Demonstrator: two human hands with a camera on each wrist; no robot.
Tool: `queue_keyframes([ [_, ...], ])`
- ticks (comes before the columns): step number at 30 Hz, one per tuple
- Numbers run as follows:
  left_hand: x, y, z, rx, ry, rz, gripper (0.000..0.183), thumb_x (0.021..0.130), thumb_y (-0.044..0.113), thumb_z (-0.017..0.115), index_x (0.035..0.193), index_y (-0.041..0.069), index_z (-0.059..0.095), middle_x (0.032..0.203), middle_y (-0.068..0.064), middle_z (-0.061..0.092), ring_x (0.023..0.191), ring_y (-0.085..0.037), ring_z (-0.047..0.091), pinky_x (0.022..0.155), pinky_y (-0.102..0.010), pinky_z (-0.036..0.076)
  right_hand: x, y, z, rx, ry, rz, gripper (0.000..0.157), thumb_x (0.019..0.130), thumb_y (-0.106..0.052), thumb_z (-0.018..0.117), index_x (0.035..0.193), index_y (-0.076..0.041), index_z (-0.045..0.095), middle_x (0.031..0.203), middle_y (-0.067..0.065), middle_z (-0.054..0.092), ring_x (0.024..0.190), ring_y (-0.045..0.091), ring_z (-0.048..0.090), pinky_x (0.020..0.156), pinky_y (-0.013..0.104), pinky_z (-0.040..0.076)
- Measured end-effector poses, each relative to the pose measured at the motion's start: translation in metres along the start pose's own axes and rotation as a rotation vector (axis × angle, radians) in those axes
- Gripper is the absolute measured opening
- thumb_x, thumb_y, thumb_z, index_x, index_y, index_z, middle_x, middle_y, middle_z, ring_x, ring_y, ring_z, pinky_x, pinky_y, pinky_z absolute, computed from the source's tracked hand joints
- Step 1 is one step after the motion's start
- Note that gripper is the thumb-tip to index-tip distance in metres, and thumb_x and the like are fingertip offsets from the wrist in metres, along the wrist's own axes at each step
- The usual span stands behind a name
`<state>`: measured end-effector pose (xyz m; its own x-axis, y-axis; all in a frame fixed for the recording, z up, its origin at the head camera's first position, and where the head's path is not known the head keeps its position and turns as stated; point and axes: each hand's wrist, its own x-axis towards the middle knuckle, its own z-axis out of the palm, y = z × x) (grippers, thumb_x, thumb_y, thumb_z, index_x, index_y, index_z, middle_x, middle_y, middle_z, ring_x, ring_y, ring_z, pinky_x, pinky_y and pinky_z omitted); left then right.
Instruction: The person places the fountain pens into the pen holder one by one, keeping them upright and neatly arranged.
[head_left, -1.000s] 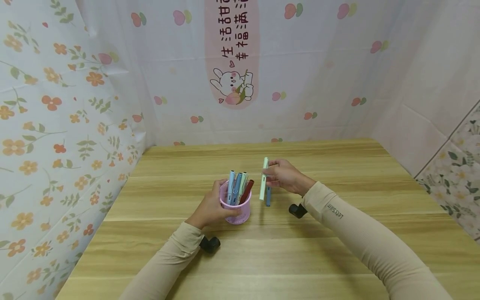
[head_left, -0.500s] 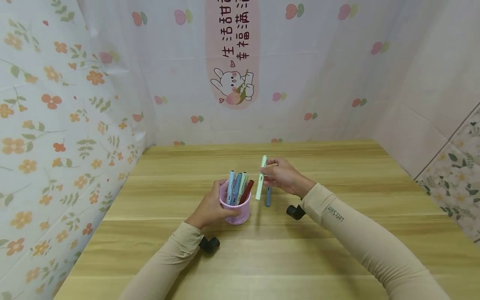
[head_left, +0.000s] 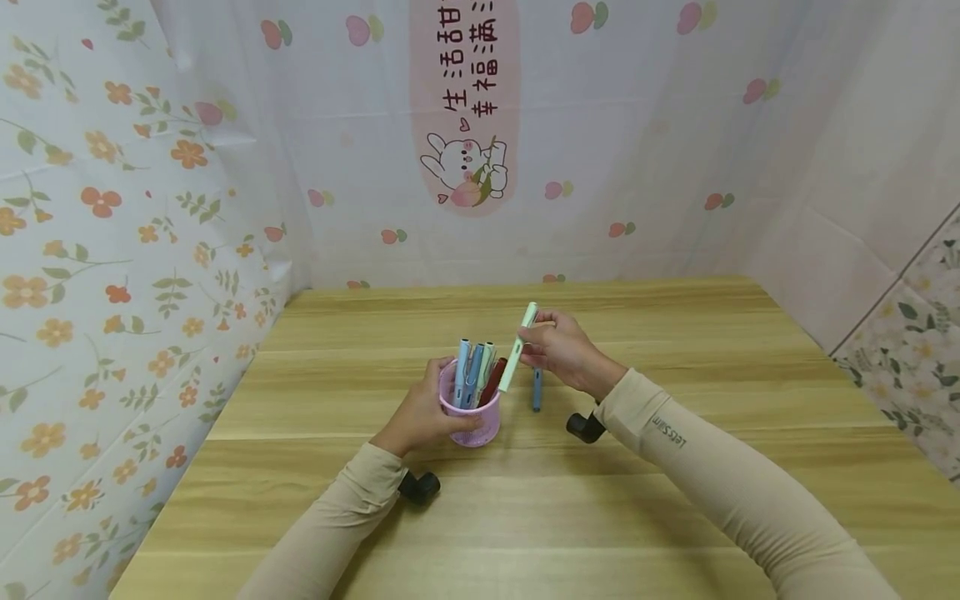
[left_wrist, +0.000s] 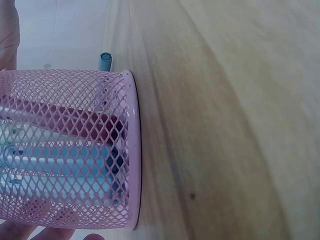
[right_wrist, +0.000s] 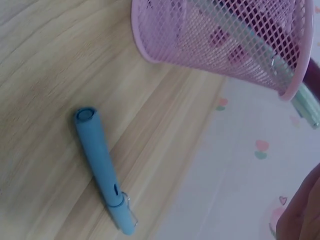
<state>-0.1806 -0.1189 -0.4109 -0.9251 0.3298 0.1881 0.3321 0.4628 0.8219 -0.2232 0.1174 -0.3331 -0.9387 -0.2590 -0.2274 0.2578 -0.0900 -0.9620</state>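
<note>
My left hand [head_left: 423, 417] grips a pink mesh pen cup [head_left: 480, 429] standing on the table, fingers around its far side and thumb across its near side. Light blue [head_left: 461, 367], blue [head_left: 472, 383], pale green [head_left: 486, 363] and dark red pens [head_left: 493, 382] lean inside it. To the right, my right hand [head_left: 562, 348] pinches a mint green pen [head_left: 513, 367] above the table. That pen slants, its lower end right at the cup's rim beside the dark red pen. A blue capped pen [right_wrist: 102, 165] lies on the table under the right hand, partly hidden in the head view.
The wooden table [head_left: 480, 525] ends at a patterned cloth backdrop [head_left: 337, 150]. Black wrist-worn pieces stick out below the left sleeve [head_left: 420, 490] and beside the right sleeve [head_left: 583, 427], close over the tabletop.
My right hand has moved slightly left with the mint green pen, which now tilts more and has its lower end at the cup's rim. The left hand and cup stay in place.
</note>
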Motion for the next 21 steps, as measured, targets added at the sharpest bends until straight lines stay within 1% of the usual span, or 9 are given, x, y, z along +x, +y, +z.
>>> queue_keyframes([
  [5, 0.0, 0.001, -0.001, -0.007, -0.004, -0.007, 0.101, 0.064, 0.019, 0.092, 0.142, 0.002, 0.03, 0.125, -0.018, 0.057, 0.106, -0.028, 0.06, 0.092, -0.044, 0.048, -0.002, 0.0, 0.005, 0.024, 0.038, -0.045, 0.042, 0.099, -0.005, 0.052, 0.133, 0.0, 0.027, 0.109, 0.016, 0.05, 0.079, 0.015, 0.06, 0.071, 0.023, 0.054],
  [8, 0.001, 0.002, -0.001, -0.004, -0.006, -0.006, 0.1, 0.064, 0.018, 0.092, 0.142, 0.002, 0.031, 0.125, -0.018, 0.057, 0.106, -0.028, 0.06, 0.092, -0.043, 0.048, -0.003, 0.0, 0.008, 0.009, 0.061, -0.089, 0.045, 0.099, -0.004, 0.052, 0.135, 0.002, 0.025, 0.106, 0.015, 0.051, 0.078, 0.015, 0.06, 0.071, 0.024, 0.055],
  [12, 0.002, 0.001, -0.001, -0.012, -0.002, 0.005, 0.1, 0.064, 0.019, 0.091, 0.142, 0.002, 0.031, 0.125, -0.018, 0.057, 0.106, -0.028, 0.06, 0.092, -0.044, 0.048, -0.003, 0.003, 0.013, -0.024, 0.107, -0.166, 0.044, 0.097, -0.001, 0.054, 0.133, 0.002, 0.028, 0.099, 0.013, 0.051, 0.076, 0.016, 0.06, 0.07, 0.026, 0.055],
  [18, -0.002, -0.003, -0.001, 0.002, -0.008, -0.001, 0.099, 0.064, 0.018, 0.091, 0.14, 0.003, 0.031, 0.125, -0.018, 0.058, 0.104, -0.028, 0.061, 0.09, -0.044, 0.05, -0.005, 0.01, 0.018, -0.084, 0.12, -0.239, 0.047, 0.095, 0.0, 0.055, 0.134, 0.002, 0.029, 0.1, 0.015, 0.049, 0.077, 0.018, 0.059, 0.075, 0.034, 0.056],
  [21, 0.0, -0.002, -0.001, -0.007, -0.01, 0.006, 0.098, 0.065, 0.018, 0.091, 0.141, 0.005, 0.031, 0.126, -0.017, 0.057, 0.105, -0.027, 0.061, 0.091, -0.043, 0.049, -0.004, 0.009, 0.019, -0.115, 0.136, -0.288, 0.047, 0.095, -0.001, 0.056, 0.133, 0.002, 0.03, 0.101, 0.017, 0.049, 0.078, 0.019, 0.06, 0.079, 0.041, 0.056],
])
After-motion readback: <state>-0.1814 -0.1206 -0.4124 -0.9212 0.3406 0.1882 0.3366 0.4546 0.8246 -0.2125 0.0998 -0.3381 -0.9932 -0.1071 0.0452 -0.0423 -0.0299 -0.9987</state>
